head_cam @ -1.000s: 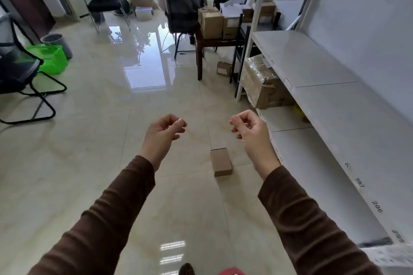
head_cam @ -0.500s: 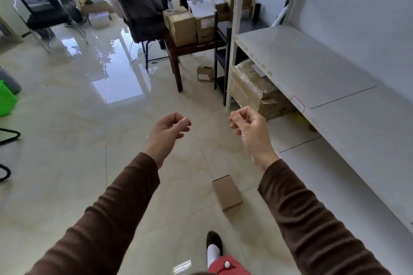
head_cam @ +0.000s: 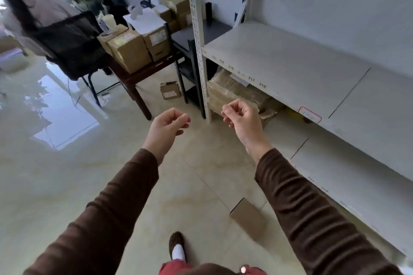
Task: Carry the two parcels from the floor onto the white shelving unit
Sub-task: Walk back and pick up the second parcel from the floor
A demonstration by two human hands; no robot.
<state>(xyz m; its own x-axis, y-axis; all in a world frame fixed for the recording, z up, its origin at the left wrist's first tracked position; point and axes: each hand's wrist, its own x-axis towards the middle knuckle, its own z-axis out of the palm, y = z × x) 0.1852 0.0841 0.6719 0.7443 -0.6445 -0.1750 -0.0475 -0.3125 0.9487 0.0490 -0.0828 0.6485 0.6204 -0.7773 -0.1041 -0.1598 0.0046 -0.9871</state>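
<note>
Front edge of the upper shelf (head_cam: 290, 67) of the white shelving unit, at 1 o'clock: a row of small dark numbers, of which 221, 220, 219, 217 and 216 are legible. Red-outlined label (head_cam: 310, 114) on the same edge, toward 3 o'clock: writing illegible.

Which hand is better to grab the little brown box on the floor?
Probably the right hand. The small parcel lies on the floor right under the right arm, next to the white shelving unit. The left hand hangs farther away. Both hands are empty.
</note>
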